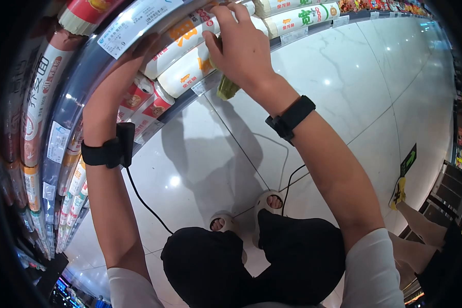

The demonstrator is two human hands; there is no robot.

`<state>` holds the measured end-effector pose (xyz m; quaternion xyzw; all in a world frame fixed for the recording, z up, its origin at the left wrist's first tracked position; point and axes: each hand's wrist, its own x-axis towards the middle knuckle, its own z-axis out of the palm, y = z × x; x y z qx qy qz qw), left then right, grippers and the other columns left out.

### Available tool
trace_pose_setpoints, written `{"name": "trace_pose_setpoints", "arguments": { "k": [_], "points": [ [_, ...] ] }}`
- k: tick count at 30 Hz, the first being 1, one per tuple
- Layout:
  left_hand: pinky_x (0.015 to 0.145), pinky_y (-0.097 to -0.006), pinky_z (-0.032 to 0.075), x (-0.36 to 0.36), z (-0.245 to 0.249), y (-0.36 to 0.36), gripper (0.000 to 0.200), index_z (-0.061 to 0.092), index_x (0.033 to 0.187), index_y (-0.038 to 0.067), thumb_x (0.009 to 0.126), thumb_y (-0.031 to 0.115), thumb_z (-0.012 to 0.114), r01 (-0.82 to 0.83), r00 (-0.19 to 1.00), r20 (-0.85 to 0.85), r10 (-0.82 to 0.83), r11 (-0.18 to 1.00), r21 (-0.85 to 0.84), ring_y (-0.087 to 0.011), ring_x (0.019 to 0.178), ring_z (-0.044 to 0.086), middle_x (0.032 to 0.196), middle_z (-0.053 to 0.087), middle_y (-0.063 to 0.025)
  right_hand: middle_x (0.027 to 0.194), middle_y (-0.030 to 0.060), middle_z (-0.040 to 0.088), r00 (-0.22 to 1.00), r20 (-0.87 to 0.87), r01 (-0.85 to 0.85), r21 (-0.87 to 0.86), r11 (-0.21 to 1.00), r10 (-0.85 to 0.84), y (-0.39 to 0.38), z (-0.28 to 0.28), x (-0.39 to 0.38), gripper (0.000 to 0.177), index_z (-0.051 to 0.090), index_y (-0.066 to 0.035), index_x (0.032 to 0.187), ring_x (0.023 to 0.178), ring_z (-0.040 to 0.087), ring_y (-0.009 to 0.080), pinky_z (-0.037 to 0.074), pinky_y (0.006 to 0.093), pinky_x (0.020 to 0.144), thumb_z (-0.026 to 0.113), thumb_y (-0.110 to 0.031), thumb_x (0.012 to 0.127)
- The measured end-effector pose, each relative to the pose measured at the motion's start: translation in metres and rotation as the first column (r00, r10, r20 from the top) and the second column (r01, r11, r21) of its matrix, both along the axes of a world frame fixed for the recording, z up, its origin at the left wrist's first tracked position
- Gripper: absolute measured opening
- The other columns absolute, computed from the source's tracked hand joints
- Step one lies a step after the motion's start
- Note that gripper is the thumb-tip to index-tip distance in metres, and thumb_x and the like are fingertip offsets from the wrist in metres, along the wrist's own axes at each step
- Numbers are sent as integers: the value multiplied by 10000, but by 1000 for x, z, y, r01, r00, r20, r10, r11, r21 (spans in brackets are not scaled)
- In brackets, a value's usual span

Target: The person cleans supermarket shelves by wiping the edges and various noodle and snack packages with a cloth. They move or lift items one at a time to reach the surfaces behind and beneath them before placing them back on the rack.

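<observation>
My right hand (pixel 243 49) lies over white wrapped packs of dried noodles on a shelf, its thumb and fingers bent over them. A crumpled green cloth (pixel 228 88) sticks out from under its palm, and some green shows by the thumb. Just below the thumb is a noodle pack (pixel 185 77) with orange print; another noodle pack (pixel 182 36) lies above it. My left hand (pixel 145 47) reaches in under the upper shelf edge beside these packs. Its fingers are mostly hidden in shadow, so what they touch cannot be made out.
A curved shelf edge (pixel 95 66) with price labels (pixel 123 38) runs above my left forearm. Red-and-white packs (pixel 143 102) lie beside that forearm. Black wrist straps carry cables (pixel 143 195) past my knees. Another person's leg (pixel 421 223) is at the right.
</observation>
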<state>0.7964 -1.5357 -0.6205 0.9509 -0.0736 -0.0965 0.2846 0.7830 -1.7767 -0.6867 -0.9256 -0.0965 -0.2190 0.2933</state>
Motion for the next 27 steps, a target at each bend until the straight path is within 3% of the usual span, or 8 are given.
{"name": "trace_pose_setpoints", "arguments": {
  "k": [3,6,11,12,17,19,24,27],
  "points": [
    [1014,-338,456,6,-27,19,483,641,1320,61,1026,439,581,33,988,153,-12,990,-137,-266,1156,640,1301,686,-92,1167,172,652,999,-26,-28,98,995,31,5,15,5,448,571,-87,1328,938,690,353,563,426,776,728,-148,913],
    [977,-411,491,-7,1,-9,414,654,1288,87,1005,386,607,-104,955,297,22,959,264,-355,1131,647,1267,689,-145,1128,156,637,969,245,-44,279,959,-26,7,12,33,186,640,-86,1088,777,694,374,565,467,733,660,-194,938],
    [859,-467,524,-22,-15,-14,275,667,1203,67,950,175,664,133,754,576,-317,931,339,-378,1001,668,1080,678,-251,763,180,666,981,-118,185,815,550,-154,5,-5,38,186,656,20,902,758,679,300,520,383,713,638,-156,959],
    [878,-449,530,-41,17,-40,332,645,1244,58,931,163,665,44,974,200,-105,957,287,-384,1058,652,1144,668,-230,756,165,659,981,-100,177,809,561,-165,-2,-10,33,191,659,18,914,744,668,271,517,373,713,650,-168,957],
    [905,-436,530,-67,66,-49,374,702,1209,110,837,91,738,399,675,602,-426,898,188,-319,1078,656,1183,680,-124,801,130,657,989,-49,134,704,698,-141,-54,86,6,242,652,-13,1063,762,663,256,513,383,756,711,-205,929],
    [925,-424,505,-60,100,-46,413,693,1239,113,832,120,768,222,475,827,-300,951,216,-321,1056,654,1198,668,-126,927,147,669,983,101,73,553,830,-153,-70,123,18,370,619,-17,1168,883,666,292,513,399,810,760,-209,884],
    [1010,-478,436,-20,142,-41,517,602,1362,77,882,189,756,-291,715,657,240,956,-32,-400,1154,591,1265,628,-194,1056,196,629,954,279,15,327,945,-112,-69,175,72,443,609,16,1209,932,635,347,507,432,818,744,-243,875],
    [1054,-499,395,-8,146,-42,522,584,1365,53,898,217,751,-196,506,861,58,979,50,-412,1219,544,1270,622,-205,1008,209,619,963,224,80,296,952,-150,-53,168,86,448,605,19,1248,918,624,373,497,441,806,718,-202,875]
  ]
}}
